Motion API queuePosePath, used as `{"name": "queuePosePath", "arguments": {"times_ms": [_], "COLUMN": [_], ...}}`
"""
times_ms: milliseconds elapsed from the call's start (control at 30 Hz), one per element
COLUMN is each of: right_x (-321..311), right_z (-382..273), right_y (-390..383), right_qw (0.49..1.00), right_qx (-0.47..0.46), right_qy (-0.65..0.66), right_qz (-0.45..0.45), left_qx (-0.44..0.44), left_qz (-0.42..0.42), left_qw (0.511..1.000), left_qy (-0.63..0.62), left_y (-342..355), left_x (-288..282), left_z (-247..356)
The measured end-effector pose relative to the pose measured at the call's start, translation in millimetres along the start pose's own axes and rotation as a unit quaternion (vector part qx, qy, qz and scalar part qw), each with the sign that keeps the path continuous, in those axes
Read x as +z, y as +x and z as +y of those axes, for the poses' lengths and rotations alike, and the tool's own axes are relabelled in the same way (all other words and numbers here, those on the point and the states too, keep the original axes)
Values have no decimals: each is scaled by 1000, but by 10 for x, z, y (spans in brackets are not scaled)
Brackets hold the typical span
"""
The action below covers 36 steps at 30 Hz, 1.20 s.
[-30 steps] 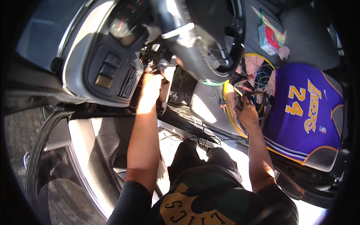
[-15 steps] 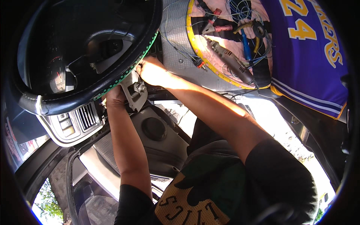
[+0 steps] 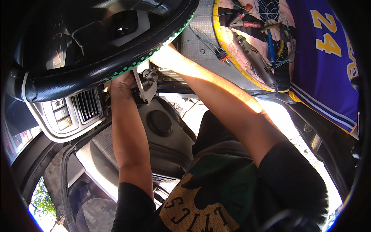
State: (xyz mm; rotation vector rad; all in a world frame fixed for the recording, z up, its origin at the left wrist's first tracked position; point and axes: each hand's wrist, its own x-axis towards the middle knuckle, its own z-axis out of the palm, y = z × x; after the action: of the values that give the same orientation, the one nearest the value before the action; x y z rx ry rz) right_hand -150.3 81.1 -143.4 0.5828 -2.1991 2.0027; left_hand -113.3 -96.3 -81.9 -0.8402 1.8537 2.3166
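Both my hands reach in under a black steering wheel with green checkered trim. My left hand is at the steering column below the rim, its fingers hidden behind the wheel. To its right, my right hand is partly covered by the rim and washed out by bright sun, so I cannot see what its fingers touch. Between the two hands a pale metal bracket hangs from the column, with a round fitting on it.
A grey air vent panel lies left of my left forearm. A rotary tool, a blue screwdriver, pliers and tangled wires rest on a yellow-edged pink cloth. A purple jersey covers the seat. The door panel is below.
The whole view has shifted, so the wheel and the cloth with tools appear farther right. My right hand is now more covered by the rim than before.
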Motion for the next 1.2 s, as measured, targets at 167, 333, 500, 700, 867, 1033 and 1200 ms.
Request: {"name": "queuePosePath", "arguments": {"times_ms": [167,333,500,700,867,1033,1200], "right_x": [-74,57,74,22,-25,-11,-56], "right_z": [-132,-93,-38,-285,-96,-65,-45], "right_y": [-41,6,-25,-101,-214,-119,39], "right_qw": [992,974,972,942,997,988,991], "right_qx": [-81,-84,-69,-66,-40,-131,-26], "right_qy": [31,196,212,329,25,-67,-111], "right_qz": [90,77,75,27,65,53,-64], "left_qx": [-1,12,71,87,142,160,131], "left_qz": [39,-45,23,56,66,75,80], "left_qw": [999,997,997,993,985,980,981], "left_qy": [16,-69,27,48,75,88,122], "left_y": [-11,345,260,211,82,-23,-21], "left_x": [7,-368,-196,-346,-186,-102,-153], "left_z": [-51,-177,-271,-317,-320,-316,-263]}}
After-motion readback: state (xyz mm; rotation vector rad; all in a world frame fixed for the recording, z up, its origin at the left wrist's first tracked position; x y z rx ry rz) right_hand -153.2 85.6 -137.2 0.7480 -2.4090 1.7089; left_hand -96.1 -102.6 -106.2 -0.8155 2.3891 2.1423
